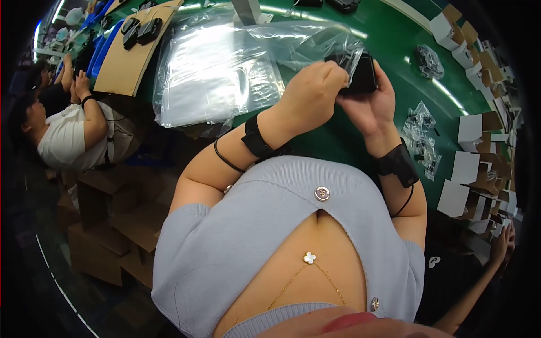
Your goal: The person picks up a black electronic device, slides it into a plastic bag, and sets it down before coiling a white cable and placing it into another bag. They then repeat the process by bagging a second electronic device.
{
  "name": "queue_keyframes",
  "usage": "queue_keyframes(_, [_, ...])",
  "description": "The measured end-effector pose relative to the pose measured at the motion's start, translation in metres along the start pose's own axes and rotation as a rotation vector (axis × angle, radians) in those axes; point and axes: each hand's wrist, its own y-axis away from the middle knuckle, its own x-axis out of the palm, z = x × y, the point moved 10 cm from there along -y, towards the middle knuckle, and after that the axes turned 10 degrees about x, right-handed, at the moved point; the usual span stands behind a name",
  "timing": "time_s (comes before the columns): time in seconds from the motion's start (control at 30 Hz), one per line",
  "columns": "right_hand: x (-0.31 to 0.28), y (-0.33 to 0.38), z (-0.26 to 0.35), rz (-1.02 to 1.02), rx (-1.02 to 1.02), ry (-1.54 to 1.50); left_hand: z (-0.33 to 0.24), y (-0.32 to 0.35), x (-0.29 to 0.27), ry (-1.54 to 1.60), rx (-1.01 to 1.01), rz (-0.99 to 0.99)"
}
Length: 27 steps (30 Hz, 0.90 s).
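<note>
A black, box-shaped device [364,80] rests in my right hand [372,111], with the fingers curled round its right side and underside. Clear plastic film [354,53] of a bag lies over the left part of the device. Pinched closed, my left hand [316,93] grips the edge of this plastic bag at the device's left side. Its fingertips are partly hidden by the hand itself. To the left of my hands, a stack of flat clear plastic bags [211,76] is spread on the green table [394,34].
On the right, bagged cables [429,61] and small bagged parts [421,135] lie on the table. Several open white boxes [455,169] line the right edge. Black devices [147,31] sit on a cardboard sheet [121,70] at left. Co-workers are at both sides.
</note>
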Motion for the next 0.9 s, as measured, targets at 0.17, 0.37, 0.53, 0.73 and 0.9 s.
queue_keyframes(0.17, [0.0,0.006,0.01,0.062,-0.116,-0.078,0.003,0.001,-0.003,0.019,-0.004,-0.033])
queue_keyframes(0.37, [0.011,0.009,0.011,0.102,-0.122,-0.068,0.003,0.007,-0.007,0.059,-0.026,-0.06])
queue_keyframes(0.53, [0.0,0.009,0.019,-0.07,-0.328,0.353,-0.01,-0.01,-0.016,0.026,0.027,-0.123])
queue_keyframes(0.73, [0.023,0.023,0.021,-0.274,-0.72,1.671,-0.025,-0.029,0.001,-0.041,0.119,-0.058])
queue_keyframes(0.9, [0.034,0.011,0.02,-0.279,-0.814,1.764,-0.031,-0.009,0.025,-0.183,0.165,0.079])
